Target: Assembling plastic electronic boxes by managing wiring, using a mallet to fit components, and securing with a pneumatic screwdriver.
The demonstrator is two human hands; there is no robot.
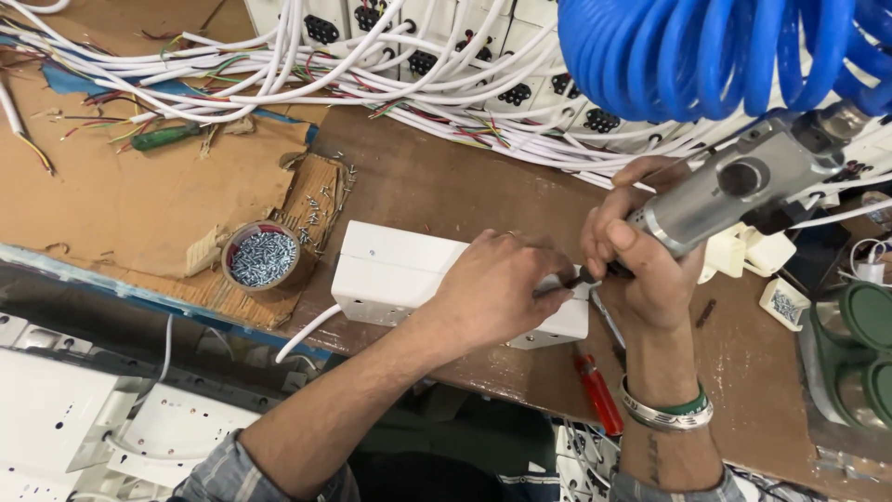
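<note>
A white rectangular plastic box [390, 274] lies on the brown workbench [446, 191], with a white cable leaving its near left corner. My left hand [497, 288] rests on the box's right half, fingers pinched at the tip of the tool. My right hand [641, 256] is shut on a grey pneumatic screwdriver [734, 191], angled down to the box's right end. A blue coiled air hose [715, 51] runs from the tool's back. Whether a screw sits between my left fingertips is hidden.
A round tin of small screws [262, 257] stands left of the box, with loose screws [321, 200] beside it. A red-handled screwdriver [599, 392] lies at the near edge. White sockets and cables [372, 56] crowd the back. Green lids [859, 344] sit far right.
</note>
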